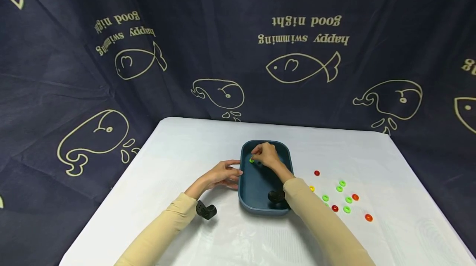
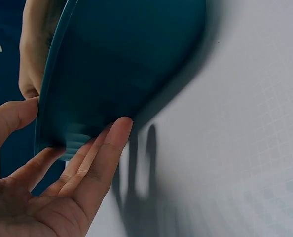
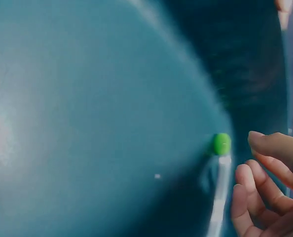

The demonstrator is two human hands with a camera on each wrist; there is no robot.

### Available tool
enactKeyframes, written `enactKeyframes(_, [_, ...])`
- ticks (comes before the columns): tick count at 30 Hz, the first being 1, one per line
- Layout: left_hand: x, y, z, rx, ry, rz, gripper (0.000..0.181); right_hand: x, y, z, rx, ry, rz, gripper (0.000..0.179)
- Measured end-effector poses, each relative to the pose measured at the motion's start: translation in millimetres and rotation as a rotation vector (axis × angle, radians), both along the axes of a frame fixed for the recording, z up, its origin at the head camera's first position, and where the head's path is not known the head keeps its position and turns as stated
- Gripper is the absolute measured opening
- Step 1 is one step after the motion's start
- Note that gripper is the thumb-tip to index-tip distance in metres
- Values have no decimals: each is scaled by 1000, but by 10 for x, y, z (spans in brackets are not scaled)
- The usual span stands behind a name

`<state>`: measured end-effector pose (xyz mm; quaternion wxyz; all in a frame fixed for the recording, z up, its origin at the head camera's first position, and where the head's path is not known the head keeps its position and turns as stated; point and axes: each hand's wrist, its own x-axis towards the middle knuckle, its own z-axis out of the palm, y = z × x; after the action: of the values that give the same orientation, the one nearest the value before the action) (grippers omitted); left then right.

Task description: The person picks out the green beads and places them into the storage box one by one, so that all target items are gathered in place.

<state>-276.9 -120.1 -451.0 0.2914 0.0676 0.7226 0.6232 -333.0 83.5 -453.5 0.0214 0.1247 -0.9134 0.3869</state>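
A dark blue tray (image 1: 262, 187) lies on the white table. My left hand (image 1: 222, 174) is at its left side; in the left wrist view the thumb touches the rim and the fairly straight fingers (image 2: 118, 133) rest against the outer wall. My right hand (image 1: 267, 154) reaches inside the tray near its far left corner. A small green ring (image 1: 251, 160) is by its fingertips. The right wrist view shows this green ring (image 3: 222, 144) at the edge of the tray floor, a small gap from the loosely bent fingers (image 3: 270, 143), which hold nothing.
Right of the tray lie several loose rings: green (image 1: 346, 209), red (image 1: 317, 173), orange-red (image 1: 368, 217) and a yellow one (image 1: 312, 188) partly behind the right sleeve. A dark blue printed curtain (image 1: 223, 43) hangs behind the table (image 1: 193, 134). Black devices (image 1: 206, 210) are on both wrists.
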Motion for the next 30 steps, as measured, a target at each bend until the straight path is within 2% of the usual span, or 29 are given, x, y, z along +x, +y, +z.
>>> enactKeyframes(7, [6,7,5,-4,1,3,60,66,154,198,-84,72,14,15])
enactKeyframes(17, [0,7,1,-15,8,5,60,132,351,512,-150,60,-15,21])
enactKeyframes(22, [10,10,3,-16,10,2,60,178,475,586,-152,62,-23,21])
enactKeyframes(30, [5,6,-2,-8,10,-1,61,264,700,611,-147,61,-43,23])
